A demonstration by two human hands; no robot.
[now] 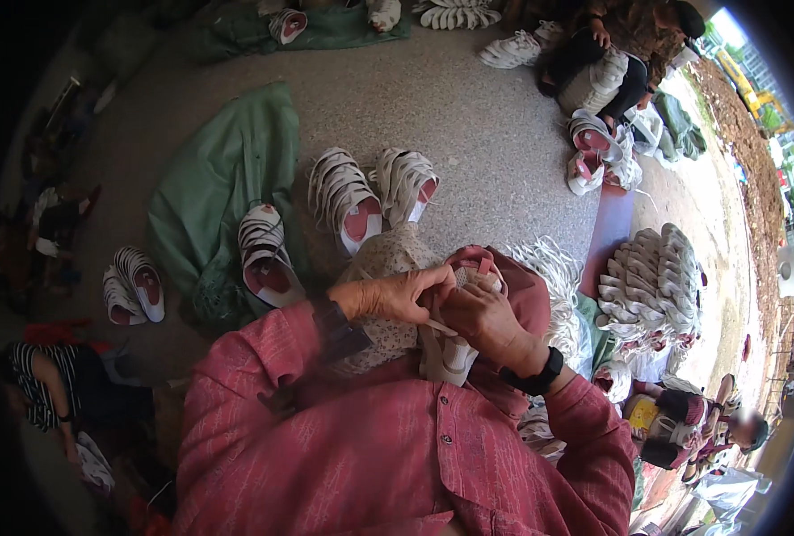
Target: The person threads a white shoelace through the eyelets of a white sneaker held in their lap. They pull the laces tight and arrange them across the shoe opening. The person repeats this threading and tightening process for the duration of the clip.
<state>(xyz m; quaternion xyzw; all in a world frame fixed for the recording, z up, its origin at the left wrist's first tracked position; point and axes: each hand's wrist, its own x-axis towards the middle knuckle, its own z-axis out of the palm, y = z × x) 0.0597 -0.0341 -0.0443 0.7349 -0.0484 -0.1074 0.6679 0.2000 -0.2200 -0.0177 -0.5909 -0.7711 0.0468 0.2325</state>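
Note:
A pale sneaker [450, 359] with a pinkish lining rests upright in my lap, its toe toward me. Over its lacing my left hand [395, 295] reaches in from the left, thumb and fingers closed together near a whitish shoelace [439, 327]. My right hand [486, 314] bends over the same spot with its fingers pinched. What lies between the right fingertips is hidden by the hand. Under and beside the shoe are a floral cloth [374, 335] and a dark pink cloth [529, 295].
Laced sneakers [345, 201] stand ahead on the grey floor, another [267, 259] by a green sack [227, 179]. To the right are loose white laces [553, 277] and stacked shoes [651, 286]. People [634, 45] sit at far right, right and left [53, 380].

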